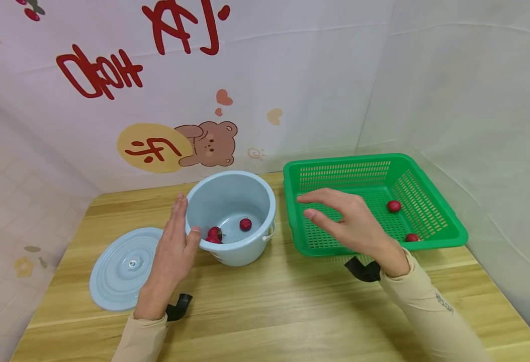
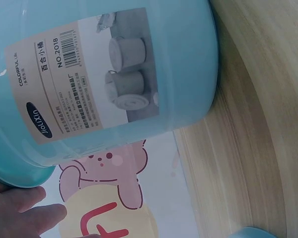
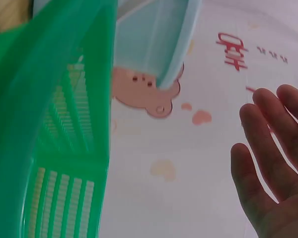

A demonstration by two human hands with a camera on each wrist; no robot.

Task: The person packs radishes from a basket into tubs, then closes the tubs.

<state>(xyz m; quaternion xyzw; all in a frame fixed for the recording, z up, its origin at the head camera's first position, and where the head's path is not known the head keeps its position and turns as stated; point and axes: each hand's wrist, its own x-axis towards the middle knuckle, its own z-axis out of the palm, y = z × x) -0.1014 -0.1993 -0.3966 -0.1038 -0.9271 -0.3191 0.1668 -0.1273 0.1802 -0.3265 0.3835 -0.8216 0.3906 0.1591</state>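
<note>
A light-blue bucket stands upright in the middle of the table, with a few red radishes on its bottom. My left hand is at the bucket's left rim, fingers extended, thumb near the edge. In the left wrist view, those fingers lie beside the rim, and a printed label covers the bucket's side. Above the left part of a green basket hovers my right hand, fingers spread and holding nothing. Inside the basket lie two radishes, one at the right and another near the front wall.
A light-blue lid lies on the wooden table left of the bucket, partly behind my left hand. Behind the table hangs a white printed cloth with a bear and red characters. Light sheeting closes off both sides.
</note>
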